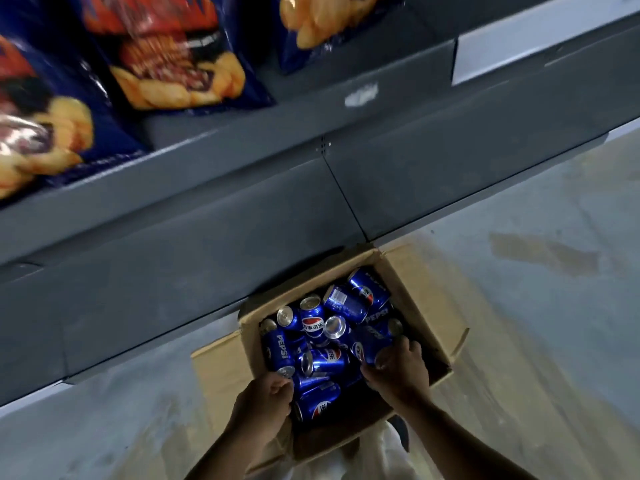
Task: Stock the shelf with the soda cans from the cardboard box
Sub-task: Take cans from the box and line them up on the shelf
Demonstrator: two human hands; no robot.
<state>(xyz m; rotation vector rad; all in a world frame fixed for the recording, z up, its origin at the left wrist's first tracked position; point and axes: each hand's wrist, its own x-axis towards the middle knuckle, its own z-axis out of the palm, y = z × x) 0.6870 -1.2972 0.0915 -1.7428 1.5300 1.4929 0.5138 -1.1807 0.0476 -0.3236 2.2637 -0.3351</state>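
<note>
An open cardboard box (420, 289) stands on the floor against the foot of the grey shelf (242, 188). Several blue Pepsi cans (313, 322) lie jumbled inside it, some upright, some on their sides. My left hand (265, 405) reaches in at the box's near left side, its fingers curled round a can lying there (317, 401). My right hand (401, 367) is at the near right, gripping another blue can (369, 342) from above. Part of each held can is hidden by the fingers.
Blue bags of crisps (166, 57) stand on the shelf board at upper left. A white price strip (540, 39) runs along the shelf edge at upper right. Grey concrete floor (536, 306) spreads to the right and left of the box.
</note>
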